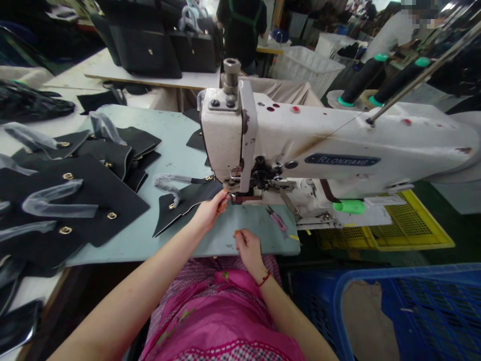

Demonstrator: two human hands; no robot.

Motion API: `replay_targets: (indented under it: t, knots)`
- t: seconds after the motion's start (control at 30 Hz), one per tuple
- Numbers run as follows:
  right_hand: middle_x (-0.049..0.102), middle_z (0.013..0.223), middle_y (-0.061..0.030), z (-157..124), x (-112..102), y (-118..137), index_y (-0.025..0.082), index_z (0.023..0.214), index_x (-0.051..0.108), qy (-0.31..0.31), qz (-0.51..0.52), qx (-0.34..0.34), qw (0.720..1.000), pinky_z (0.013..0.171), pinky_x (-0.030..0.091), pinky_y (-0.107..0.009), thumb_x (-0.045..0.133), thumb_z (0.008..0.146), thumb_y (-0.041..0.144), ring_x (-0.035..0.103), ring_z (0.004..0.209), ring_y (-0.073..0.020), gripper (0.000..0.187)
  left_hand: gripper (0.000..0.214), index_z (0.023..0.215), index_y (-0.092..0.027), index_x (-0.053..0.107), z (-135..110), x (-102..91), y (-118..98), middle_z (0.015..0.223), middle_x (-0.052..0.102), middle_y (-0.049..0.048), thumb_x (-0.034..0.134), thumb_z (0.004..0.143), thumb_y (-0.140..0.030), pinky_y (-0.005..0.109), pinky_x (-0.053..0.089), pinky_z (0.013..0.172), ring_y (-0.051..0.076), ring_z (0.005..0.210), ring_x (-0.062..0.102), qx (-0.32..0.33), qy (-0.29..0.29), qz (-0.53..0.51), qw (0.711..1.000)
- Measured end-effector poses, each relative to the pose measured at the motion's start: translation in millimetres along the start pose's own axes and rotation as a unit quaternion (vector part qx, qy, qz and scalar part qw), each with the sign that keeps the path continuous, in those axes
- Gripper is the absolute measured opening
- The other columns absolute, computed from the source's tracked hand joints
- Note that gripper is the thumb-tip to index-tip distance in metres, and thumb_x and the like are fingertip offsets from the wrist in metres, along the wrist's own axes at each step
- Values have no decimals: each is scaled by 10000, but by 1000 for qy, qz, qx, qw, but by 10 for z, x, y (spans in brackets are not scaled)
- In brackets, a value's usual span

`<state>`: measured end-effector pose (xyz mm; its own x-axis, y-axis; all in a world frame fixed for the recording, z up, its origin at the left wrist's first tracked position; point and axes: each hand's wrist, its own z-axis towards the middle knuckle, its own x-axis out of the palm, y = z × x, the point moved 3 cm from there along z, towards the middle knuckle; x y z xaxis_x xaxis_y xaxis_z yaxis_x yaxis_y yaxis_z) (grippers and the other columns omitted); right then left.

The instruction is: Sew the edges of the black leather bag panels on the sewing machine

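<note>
The black leather bag panel lies flat on the work surface, directly in front of the needle area of the sewing machine, with its edge running in under the presser foot.

The industrial sewing machine, white and marked "RLONXIANG" on its arm, is the reference point for all positions below. The pale blue-green table extends to its left and front. A blue plastic crate stands to the front right of the machine, and a yellow perforated crate sits beneath its right side. Finished black handbags stand on a separate table behind it. A co-worker in a dark apron stands further back.

Stacked black panels with gold-tone fittings lie to the machine's left. A pink-handled thread snip rests on the table just to the right of the front of the machine.

The left hand is nearest the presser foot; its fingers are closed, grasping the panel edge. The right hand rests on the table in front of the machine, with a red cord around its wrist. Its fingers are curled around a tiny orange item; whether they grip it cannot be determined.
</note>
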<state>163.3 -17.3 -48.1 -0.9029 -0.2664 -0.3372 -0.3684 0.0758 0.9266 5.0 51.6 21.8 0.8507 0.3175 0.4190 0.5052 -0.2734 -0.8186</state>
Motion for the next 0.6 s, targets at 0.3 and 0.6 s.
replay_targets:
  t: [0.3,0.6]
  knots:
    - [479,547,48,6,1,5,181,790,583,-12,116,50,992,448,329,-217,454,914,454,415,446,-100,327,394,625,-168,558,-158,291,251,561,441,-47,657,744,-530,207,296,492,71,504,361,54,-167,-34,984]
    - [679,1063,-104,241,55,619,170,1037,665,-70,294,14,953,780,524,-304,483,910,512,627,956,-206,407,223,798,-170,593,-767,378,-99,595,452,-59,607,834,-390,169,279,416,63,467,369,51,-33,-42,997]
